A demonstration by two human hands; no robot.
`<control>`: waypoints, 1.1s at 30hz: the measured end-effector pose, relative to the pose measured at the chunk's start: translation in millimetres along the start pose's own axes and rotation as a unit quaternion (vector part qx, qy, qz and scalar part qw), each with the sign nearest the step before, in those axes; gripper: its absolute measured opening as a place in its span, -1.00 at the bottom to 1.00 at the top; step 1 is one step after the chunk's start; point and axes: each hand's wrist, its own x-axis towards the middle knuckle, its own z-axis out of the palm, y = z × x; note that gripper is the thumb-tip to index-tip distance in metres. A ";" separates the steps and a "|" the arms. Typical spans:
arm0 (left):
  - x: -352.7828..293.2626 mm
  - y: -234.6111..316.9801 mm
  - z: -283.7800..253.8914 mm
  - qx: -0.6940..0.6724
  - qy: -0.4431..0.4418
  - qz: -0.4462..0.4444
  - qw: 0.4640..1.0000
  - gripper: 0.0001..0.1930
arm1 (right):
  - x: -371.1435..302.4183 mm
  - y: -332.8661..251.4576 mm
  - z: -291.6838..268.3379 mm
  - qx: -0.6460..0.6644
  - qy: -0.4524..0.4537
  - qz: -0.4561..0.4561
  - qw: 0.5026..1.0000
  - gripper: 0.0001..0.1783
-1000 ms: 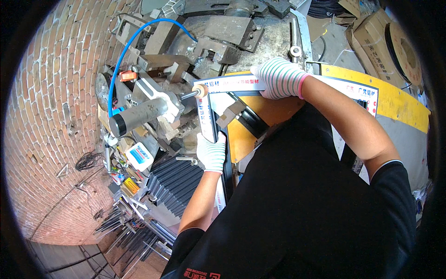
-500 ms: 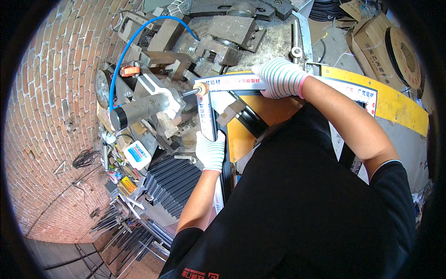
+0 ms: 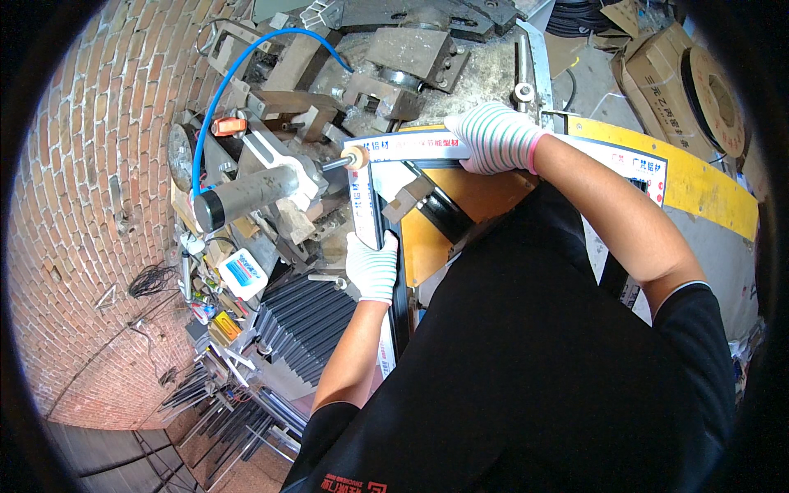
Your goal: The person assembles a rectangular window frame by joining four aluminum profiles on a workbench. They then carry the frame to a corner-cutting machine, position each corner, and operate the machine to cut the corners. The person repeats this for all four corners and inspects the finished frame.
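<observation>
Both my hands wear white striped gloves and grip a rectangular metal profile frame [image 3: 423, 145] covered in printed white film. My left hand [image 3: 373, 267] is closed round its left side bar, below the corner. My right hand [image 3: 497, 138] wraps over the far bar, right of that corner. A pneumatic cylinder [image 3: 251, 197] points at the corner, and its round tan pad [image 3: 356, 157] touches the frame there or sits just over it. Inside the corner is a metal block [image 3: 408, 200]. Yellow machine plate [image 3: 427, 251] lies beneath; my torso hides much of the frame.
A blue air hose [image 3: 215, 99] arcs over the machine at the left. Beside it stand a white jug [image 3: 243, 274] and a stack of dark profiles [image 3: 304, 324]. A brick wall [image 3: 90, 205] rises at far left; a cardboard box [image 3: 657, 94] and cable reel [image 3: 713, 103] lie far right.
</observation>
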 end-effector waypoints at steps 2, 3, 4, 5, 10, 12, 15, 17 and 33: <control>0.0 0.6 -0.2 -0.002 0.001 0.001 1.000 -0.52 | -0.2 0.0 -0.1 0.001 0.003 -0.005 1.000 -0.47; -0.1 0.9 -0.2 -0.002 0.002 0.002 1.000 -0.52 | -0.2 -0.2 -0.4 0.000 0.001 -0.004 1.000 -0.47; -0.2 1.2 -0.2 -0.001 0.003 0.001 1.000 -0.52 | -0.2 -0.5 -0.8 0.000 0.000 -0.002 1.000 -0.47; -0.4 1.6 -0.3 -0.005 0.003 -0.001 1.000 -0.52 | -0.2 -0.9 -1.3 0.000 -0.005 0.001 1.000 -0.47; -0.7 3.5 -0.8 -0.013 -0.002 -0.016 1.000 -0.50 | 0.7 -2.0 -2.7 0.005 -0.021 0.017 1.000 -0.48; -1.1 4.1 -1.4 -0.007 -0.003 -0.019 1.000 -0.50 | 0.8 -1.8 -1.5 0.004 -0.015 0.015 1.000 -0.50; -2.3 4.8 -2.3 -0.007 0.005 -0.015 1.000 -0.53 | 0.3 0.0 2.0 0.003 -0.001 0.006 1.000 -0.53; -3.5 5.4 -2.2 -0.014 0.014 -0.006 1.000 -0.54 | 0.6 1.1 4.8 -0.002 0.005 0.003 1.000 -0.55; 1.4 -11.1 -1.2 -0.170 0.030 0.022 0.985 -0.37 | 0.5 4.3 10.8 -0.027 0.008 -0.025 0.999 -0.47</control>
